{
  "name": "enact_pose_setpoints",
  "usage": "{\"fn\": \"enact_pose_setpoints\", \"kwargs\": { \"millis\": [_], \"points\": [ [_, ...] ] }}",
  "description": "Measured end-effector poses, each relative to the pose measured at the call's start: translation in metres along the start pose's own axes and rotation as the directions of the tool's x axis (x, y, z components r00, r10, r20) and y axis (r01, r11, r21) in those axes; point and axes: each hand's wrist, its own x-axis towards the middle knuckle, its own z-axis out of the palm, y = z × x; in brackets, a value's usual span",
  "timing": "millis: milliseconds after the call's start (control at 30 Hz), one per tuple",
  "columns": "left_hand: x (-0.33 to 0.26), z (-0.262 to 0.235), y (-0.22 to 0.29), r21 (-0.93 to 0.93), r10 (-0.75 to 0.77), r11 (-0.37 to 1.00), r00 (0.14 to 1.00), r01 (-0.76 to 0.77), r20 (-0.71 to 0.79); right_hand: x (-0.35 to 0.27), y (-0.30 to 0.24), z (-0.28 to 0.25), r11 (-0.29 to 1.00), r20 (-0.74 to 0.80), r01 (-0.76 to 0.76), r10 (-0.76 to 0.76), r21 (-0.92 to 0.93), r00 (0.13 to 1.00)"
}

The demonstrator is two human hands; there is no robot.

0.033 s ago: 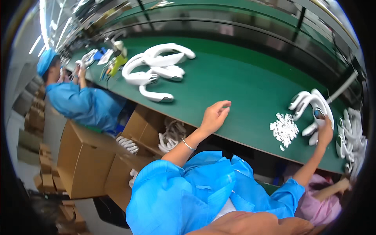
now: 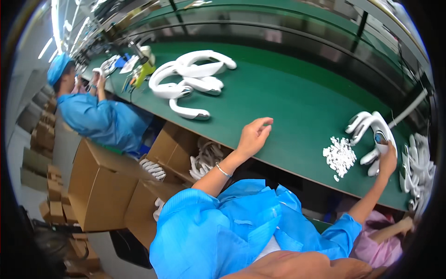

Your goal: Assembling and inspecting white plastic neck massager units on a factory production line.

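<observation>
no lettering, number or sign can be read.

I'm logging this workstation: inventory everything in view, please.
Workbench: one, green, centre.
Curved pieces: several, white, bench's left half.
Small parts: many, white, bench's right half.
More curved pieces: several, white, right of small parts.
Heaped pieces: uncountable, white, far right.
Unclear object: one, yellow-green, bench's left end.
Open carton: at least one, brown, in front of bench, white pieces inside.
Cartons: many, brown, left floor.
Lights: several, white, upper left.
Co-worker: one, blue coat and cap, left.
Second person: one, pink clothing, lower right.
Own coat: one, blue, lower centre.
Bracelet: one, silvery, left wrist.
Left hand: one, bare, bench's front, empty.
Right hand: one, bare, at curved pieces.
</observation>
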Motion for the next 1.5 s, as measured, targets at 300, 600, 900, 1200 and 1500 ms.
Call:
{"fn": "enact_pose_setpoints", "kwargs": {
  "millis": [300,600,900,1200,1500],
  "points": [
    [0.076,-0.167,-0.003,0.874,0.413,0.454,0.828,0.174,-0.380,-0.021,-0.040,-0.035,0.997,-0.099,0.024,-0.016,0.080,0.995],
    [0.224,-0.418,-0.089,0.752,-0.270,0.283,0.802,0.595,-0.533,-0.057,-0.151,-0.050,0.738,-0.150,0.333,-0.305,0.587,0.940],
    [0.235,-0.336,-0.058,0.762,0.087,0.419,0.813,0.494,-0.575,-0.068,-0.171,-0.006,0.854,-0.144,0.421,-0.395,0.306,0.907],
    [0.172,-0.252,0.048,0.792,0.612,0.608,0.600,0.059,-0.515,-0.060,-0.167,0.001,0.831,-0.077,0.385,-0.389,0.401,0.918],
    [0.082,-0.051,-0.003,-0.475,-0.350,0.795,0.925,0.378,0.150,-0.062,-0.169,0.001,0.573,0.066,0.055,-0.188,0.818,0.980]
  ]
}}
